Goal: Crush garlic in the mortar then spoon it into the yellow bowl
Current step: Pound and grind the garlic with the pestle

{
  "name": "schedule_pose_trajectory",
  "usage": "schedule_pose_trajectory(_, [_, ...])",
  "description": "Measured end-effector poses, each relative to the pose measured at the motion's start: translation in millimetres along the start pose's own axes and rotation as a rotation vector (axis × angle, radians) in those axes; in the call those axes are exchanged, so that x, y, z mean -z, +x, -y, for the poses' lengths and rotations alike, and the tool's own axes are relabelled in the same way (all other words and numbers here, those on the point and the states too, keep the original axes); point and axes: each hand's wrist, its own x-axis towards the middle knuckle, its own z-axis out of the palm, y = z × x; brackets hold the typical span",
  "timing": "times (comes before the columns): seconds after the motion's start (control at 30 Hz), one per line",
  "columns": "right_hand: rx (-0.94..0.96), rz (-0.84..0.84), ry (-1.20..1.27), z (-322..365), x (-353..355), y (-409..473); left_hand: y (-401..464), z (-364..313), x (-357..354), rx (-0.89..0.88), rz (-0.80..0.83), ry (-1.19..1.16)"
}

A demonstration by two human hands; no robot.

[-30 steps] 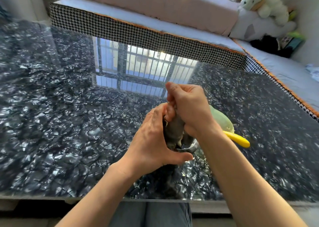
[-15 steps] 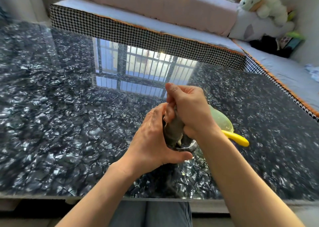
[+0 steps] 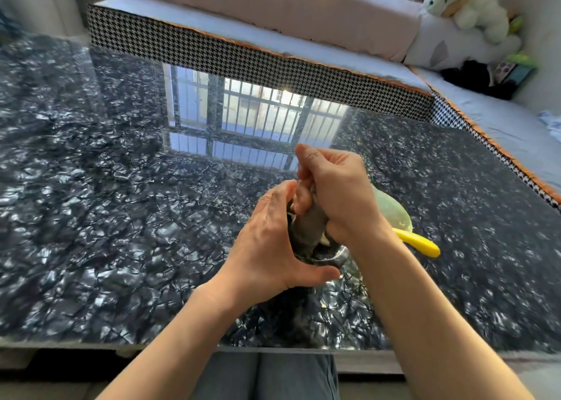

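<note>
A small dark mortar [image 3: 337, 255] stands on the glossy black table, mostly hidden by my hands. My left hand [image 3: 267, 241] wraps around its left side, thumb along the front rim. My right hand [image 3: 337, 187] grips the grey pestle [image 3: 309, 229], whose lower end sits inside the mortar. A pale bit of garlic [image 3: 325, 241] shows at the rim beside the pestle. Behind my right wrist lies the yellow-green bowl [image 3: 391, 211], partly covered. A yellow spoon handle [image 3: 420, 243] sticks out to the right of it.
The black marbled table [image 3: 121, 202] reflects a barred window. Its front edge runs just above my knees. A houndstooth-edged couch [image 3: 243, 53] borders the far and right sides, with a plush toy [image 3: 464, 1] in the corner.
The pestle and my right hand have shifted only slightly within the mortar. My left hand keeps its hold on the mortar.
</note>
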Motion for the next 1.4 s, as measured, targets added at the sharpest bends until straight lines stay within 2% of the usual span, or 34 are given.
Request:
schedule_pose_trajectory(0.13, [0.015,-0.010,0.057,15,7,2,0,1,0,-0.007,0.013,-0.005])
schedule_pose_trajectory(0.27, [0.132,-0.051,0.160,37,19,5,-1,1,2,-0.021,0.017,-0.007])
schedule_pose_trajectory(0.4, [0.056,-0.043,-0.043,5,5,3,0,2,0,-0.010,0.006,0.008])
schedule_pose_trajectory(0.53, [0.016,0.003,-0.086,1,0,6,0,2,1,-0.009,-0.002,-0.008])
schedule_pose_trajectory(0.77, [0.151,-0.052,0.121,33,12,2,-1,2,0,-0.020,-0.001,-0.015])
schedule_pose_trajectory(0.87, [0.076,-0.053,-0.032,6,5,-1,0,2,0,-0.009,0.000,-0.015])
schedule_pose_trajectory(1.03, [0.005,-0.019,-0.023,5,5,1,0,0,0,0.001,0.004,-0.004])
schedule_pose_trajectory(1.23, [0.163,-0.051,0.136,37,20,6,-1,2,1,-0.026,0.006,-0.008])
schedule_pose_trajectory(1.33, [0.070,-0.044,-0.012,7,9,0,0,3,0,-0.016,0.005,-0.002])
schedule_pose_trajectory(1.4, [0.014,-0.035,-0.025,-5,4,-1,1,3,-1,-0.010,-0.004,-0.001])
